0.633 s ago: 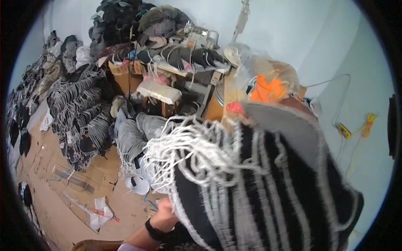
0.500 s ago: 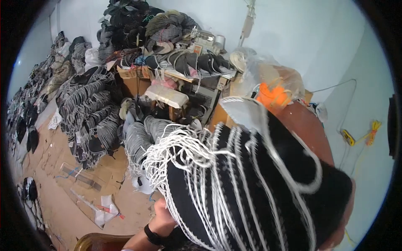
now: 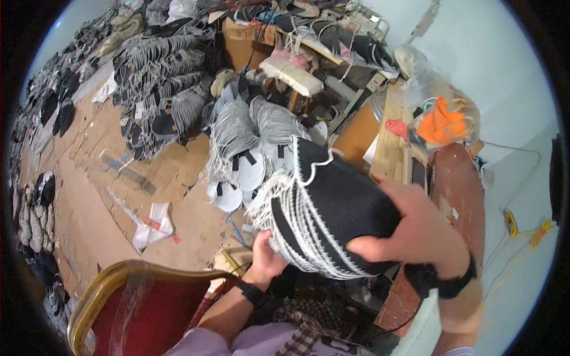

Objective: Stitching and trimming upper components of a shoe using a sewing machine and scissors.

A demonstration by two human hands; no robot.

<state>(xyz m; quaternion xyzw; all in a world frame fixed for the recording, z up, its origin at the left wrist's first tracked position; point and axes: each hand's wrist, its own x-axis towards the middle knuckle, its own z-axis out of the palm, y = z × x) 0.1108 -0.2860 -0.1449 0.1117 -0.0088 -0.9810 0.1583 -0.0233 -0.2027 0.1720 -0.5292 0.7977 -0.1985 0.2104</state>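
Both hands hold a stack of black, curved fabric pieces [image 3: 350, 207] with white stitched edges, and loose white cord ends hang in a tangle on its left side. My left hand [image 3: 267, 260] is closed on the stack's lower left edge, under the cords. From the right, my right hand [image 3: 409, 222] grips the stack, its thumb on the near side and its fingers over the far top; some fingertips are hidden behind it. Just beyond lie bundles of grey corded pieces [image 3: 234, 133] with pale round discs at their ends.
A red chair with a gold frame [image 3: 113, 268] stands at lower left. Beyond are a padded white stool [image 3: 291, 76], a heap of grey corded pieces [image 3: 163, 77] on cardboard, and a wooden table [image 3: 389, 139]. An orange bag [image 3: 442, 121] lies near a reddish-brown board [image 3: 457, 193] at right.
My view has tipped downward. The stack sits lower and farther from the camera, more closed up, its pieces less fanned out. My right hand, mostly hidden before, now shows gripping its right side.
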